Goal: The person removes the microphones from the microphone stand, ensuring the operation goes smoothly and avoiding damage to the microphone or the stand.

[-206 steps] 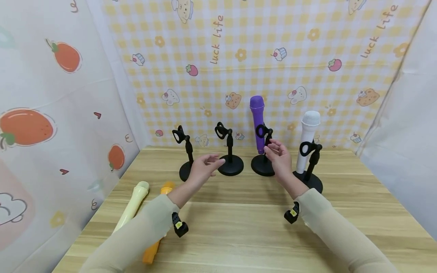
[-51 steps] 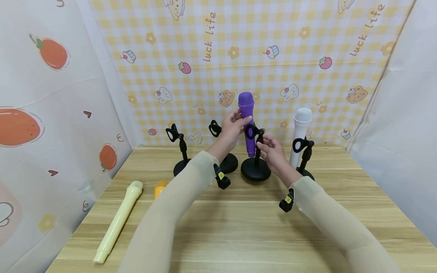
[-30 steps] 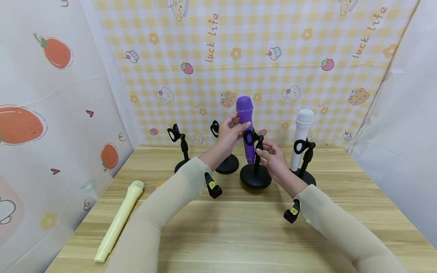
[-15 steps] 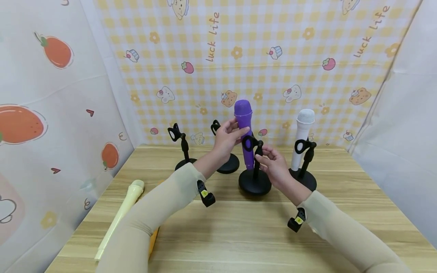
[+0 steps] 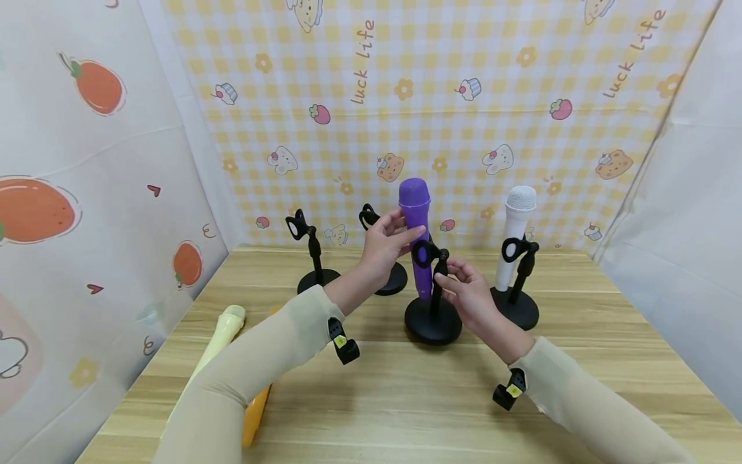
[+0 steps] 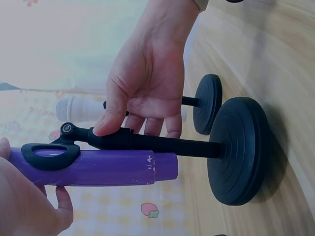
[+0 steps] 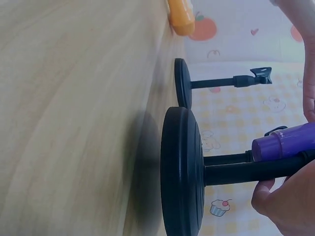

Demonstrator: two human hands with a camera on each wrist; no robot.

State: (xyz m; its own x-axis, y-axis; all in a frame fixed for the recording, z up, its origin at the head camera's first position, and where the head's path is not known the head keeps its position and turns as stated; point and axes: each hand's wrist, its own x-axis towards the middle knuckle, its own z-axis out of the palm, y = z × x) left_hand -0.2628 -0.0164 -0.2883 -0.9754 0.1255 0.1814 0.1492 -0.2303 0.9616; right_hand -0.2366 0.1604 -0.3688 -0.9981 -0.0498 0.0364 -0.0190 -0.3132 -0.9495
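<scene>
My left hand (image 5: pixel 382 248) grips the purple microphone (image 5: pixel 414 194) around its upper handle, below the head. The microphone stands nearly upright at the clip of a black desk stand (image 5: pixel 433 327); in the left wrist view the clip's ring (image 6: pixel 51 156) lies against the handle. My right hand (image 5: pixel 472 296) holds this stand's pole just under the clip, thumb (image 6: pixel 110 118) on the near side and the other fingers behind. The handle's lower end (image 6: pixel 165 166) hangs beside the pole, above the round base (image 6: pixel 238 150).
A white microphone (image 5: pixel 516 225) sits in another stand (image 5: pixel 516 309) at the right. Two more black stands (image 5: pixel 315 258) are at the back left, one partly behind my left hand. A cream microphone (image 5: pixel 223 335) and an orange one (image 5: pixel 255 412) lie left, partly under my sleeve.
Since the oldest frame, my left hand has taken hold of the purple microphone and my right hand the stand's pole. Over the last second, microphone, stand and both hands have come nearer to me.
</scene>
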